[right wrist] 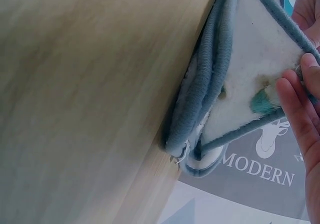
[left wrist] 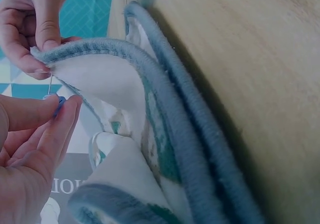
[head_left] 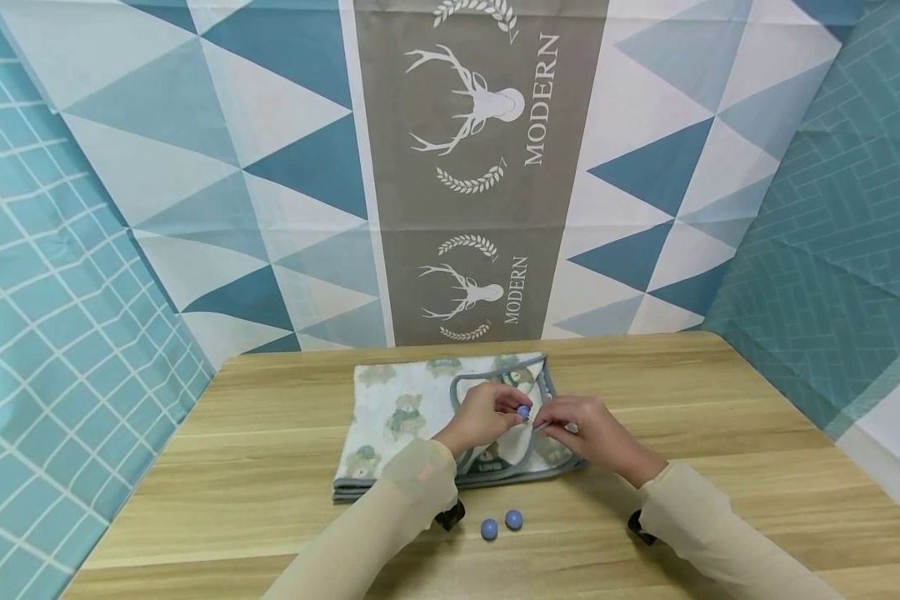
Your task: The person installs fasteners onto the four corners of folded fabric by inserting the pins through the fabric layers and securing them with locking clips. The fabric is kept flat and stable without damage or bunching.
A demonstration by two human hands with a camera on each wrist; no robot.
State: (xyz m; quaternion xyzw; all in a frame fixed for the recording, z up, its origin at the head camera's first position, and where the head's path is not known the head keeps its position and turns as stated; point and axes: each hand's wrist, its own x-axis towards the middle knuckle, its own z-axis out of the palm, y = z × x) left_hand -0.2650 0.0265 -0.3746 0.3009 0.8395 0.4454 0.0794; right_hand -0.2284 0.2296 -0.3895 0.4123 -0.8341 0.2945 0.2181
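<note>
A folded white blanket (head_left: pixel 378 425) with bear prints and grey-blue piping lies on the table. My left hand (head_left: pixel 480 414) pinches a pin with a round blue head (head_left: pixel 523 411) above it. In the left wrist view, the pin's thin metal shaft points up from the blue head (left wrist: pixel 60 103) towards the blanket's raised corner. That corner's piped edge (left wrist: pixel 85 48) is pinched by my right hand (head_left: pixel 588 427), with the thumb on top. The right wrist view shows the right hand (right wrist: pixel 302 109) at the corner; whether the pin has entered the cloth I cannot tell.
Two more round blue heads (head_left: pixel 489 529) lie on the wooden table (head_left: pixel 255 467) in front of the blanket. Dark wrist devices (head_left: pixel 450 515) sit under both sleeves. Patterned cloth (head_left: pixel 307 167) hangs behind the table and at both sides.
</note>
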